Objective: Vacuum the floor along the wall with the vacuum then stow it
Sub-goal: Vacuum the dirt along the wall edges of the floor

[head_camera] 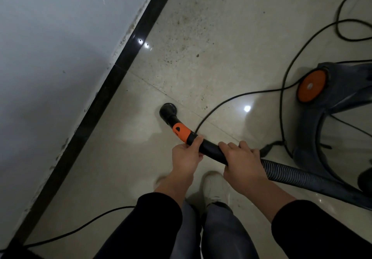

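While the glossy cream tile floor (pixel 211 27) carries the dark grey canister vacuum (pixel 334 97) at right, both forearms reach down, right hand (pixel 241 161) and left hand (pixel 186 157) wrapping fingers (pixel 226 146) round its black tube (pixel 210 148), round black nozzle (pixel 168 110) on the floor near the wall (pixel 50 57).

We are wearing black long sleeves, the left sleeve (pixel 159 218) and the right sleeve (pixel 322 230) ending in plain cuffs partway up the forearms, and we are leaving the wrists, the left hand (pixel 186 156) and the right hand (pixel 241 159) bare. Below the sleeves we are wearing grey trousers (pixel 223 230), the cloth creasing softly over both legs and gathering at the hem. On the one foot showing clearly we are wearing a white shoe (pixel 214 186) with a rounded toe; a pale blur beside the left forearm is showing too little to name.
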`<act>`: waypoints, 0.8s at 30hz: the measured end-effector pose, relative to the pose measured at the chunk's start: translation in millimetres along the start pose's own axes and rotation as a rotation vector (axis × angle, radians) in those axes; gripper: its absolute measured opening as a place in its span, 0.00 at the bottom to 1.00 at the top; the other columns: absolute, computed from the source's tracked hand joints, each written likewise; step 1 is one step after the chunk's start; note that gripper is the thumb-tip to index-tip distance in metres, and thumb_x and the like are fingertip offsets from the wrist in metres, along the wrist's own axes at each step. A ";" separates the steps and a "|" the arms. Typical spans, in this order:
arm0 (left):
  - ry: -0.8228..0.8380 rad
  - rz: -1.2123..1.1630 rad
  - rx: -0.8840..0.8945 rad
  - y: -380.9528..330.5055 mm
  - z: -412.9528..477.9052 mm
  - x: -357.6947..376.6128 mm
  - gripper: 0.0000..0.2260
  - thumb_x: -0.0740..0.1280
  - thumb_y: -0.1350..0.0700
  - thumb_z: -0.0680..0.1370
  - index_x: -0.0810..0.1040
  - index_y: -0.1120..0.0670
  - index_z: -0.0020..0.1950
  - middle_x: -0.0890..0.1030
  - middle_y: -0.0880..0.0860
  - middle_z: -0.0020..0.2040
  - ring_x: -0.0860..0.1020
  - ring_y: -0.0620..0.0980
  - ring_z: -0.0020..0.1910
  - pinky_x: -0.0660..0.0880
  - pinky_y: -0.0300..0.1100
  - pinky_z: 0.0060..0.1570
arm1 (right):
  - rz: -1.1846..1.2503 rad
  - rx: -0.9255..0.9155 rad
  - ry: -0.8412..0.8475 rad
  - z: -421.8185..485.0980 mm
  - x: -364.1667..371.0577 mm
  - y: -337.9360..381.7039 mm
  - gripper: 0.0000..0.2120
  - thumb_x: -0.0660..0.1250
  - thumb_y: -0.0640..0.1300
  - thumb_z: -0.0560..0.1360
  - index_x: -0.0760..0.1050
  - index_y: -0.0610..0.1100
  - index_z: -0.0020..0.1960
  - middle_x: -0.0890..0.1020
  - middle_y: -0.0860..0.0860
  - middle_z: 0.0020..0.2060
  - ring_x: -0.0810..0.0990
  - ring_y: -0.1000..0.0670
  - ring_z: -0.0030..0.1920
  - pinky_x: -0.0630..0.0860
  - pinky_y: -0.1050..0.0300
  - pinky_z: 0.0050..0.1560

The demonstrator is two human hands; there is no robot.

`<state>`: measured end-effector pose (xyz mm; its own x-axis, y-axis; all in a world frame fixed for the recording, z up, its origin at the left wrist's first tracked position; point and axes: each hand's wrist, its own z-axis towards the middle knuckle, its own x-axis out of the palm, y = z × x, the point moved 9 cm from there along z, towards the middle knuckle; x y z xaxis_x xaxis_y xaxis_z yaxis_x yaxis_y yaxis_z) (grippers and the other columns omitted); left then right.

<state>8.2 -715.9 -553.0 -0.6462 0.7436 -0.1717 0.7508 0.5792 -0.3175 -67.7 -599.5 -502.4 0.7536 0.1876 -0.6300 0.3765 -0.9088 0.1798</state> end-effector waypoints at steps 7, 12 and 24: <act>0.017 0.028 -0.012 19.0 -7.7 22.0 0.10 0.72 0.56 0.76 0.78 0.61 0.39 0.80 0.56 0.34 0.79 0.49 0.34 0.76 0.37 0.36 | 0.010 0.058 0.003 -16.4 11.8 -27.0 0.22 0.61 0.40 0.75 0.62 0.50 0.67 0.74 0.53 0.59 0.67 0.47 0.62 0.66 0.48 0.58; 0.072 0.066 -0.013 31.7 -11.5 45.6 0.10 0.71 0.55 0.76 0.78 0.60 0.40 0.81 0.56 0.36 0.80 0.49 0.37 0.78 0.39 0.41 | 0.005 0.094 -0.008 -26.6 15.3 -51.7 0.23 0.62 0.39 0.75 0.62 0.50 0.67 0.74 0.53 0.60 0.67 0.47 0.63 0.66 0.48 0.59; 0.126 0.151 0.005 40.5 -15.9 102.9 0.11 0.72 0.54 0.76 0.78 0.58 0.37 0.81 0.56 0.35 0.80 0.52 0.37 0.78 0.43 0.44 | -0.012 0.189 -0.018 -33.6 14.4 -106.5 0.25 0.60 0.40 0.77 0.59 0.49 0.72 0.73 0.51 0.63 0.68 0.45 0.63 0.66 0.48 0.61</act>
<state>-25.7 -610.6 -568.7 -0.5037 0.8580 -0.1003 0.8372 0.4562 -0.3016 -78.8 -487.4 -505.2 0.7391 0.1936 -0.6451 0.2764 -0.9606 0.0285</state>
